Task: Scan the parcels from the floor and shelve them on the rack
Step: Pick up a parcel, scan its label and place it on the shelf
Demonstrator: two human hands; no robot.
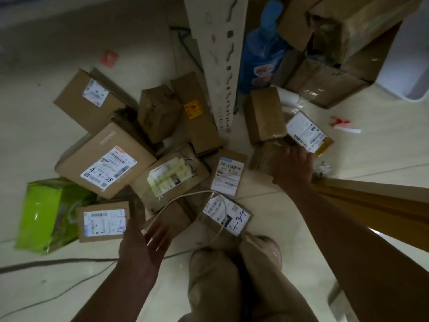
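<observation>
Several parcels (104, 163): cardboard boxes lie on the floor (34, 89) from 8 to 1 o'clock of the person's feet, most with labels up.
Step in hand: judged to be the pick-up of the taped brown parcel (262, 156) at 1 o'clock, near the foot of the rack upright (220, 66).
Right hand (292, 163): lies over that parcel's near corner. The fingers are hidden, so I cannot tell whether the grip is closed.
Left hand (148, 238): fingers spread, blurred, holding nothing, above the boxes at 7 o'clock.
Method: take hold across both long sides and lift straight up. Turn the label to face up for the scan; none shows on this parcel now.
Edges: a white-labelled parcel (306, 133) sits just beside it at 2 o'clock and another brown box (264, 115) at 12 o'clock. Dragging sideways would probably shift both.
Cable (185, 195): loops over the boxes at 6 o'clock, a likely snag for feet.
Open room: bare floor at 3 o'clock. A long carton (371, 201) under the right arm narrows the way back.
</observation>
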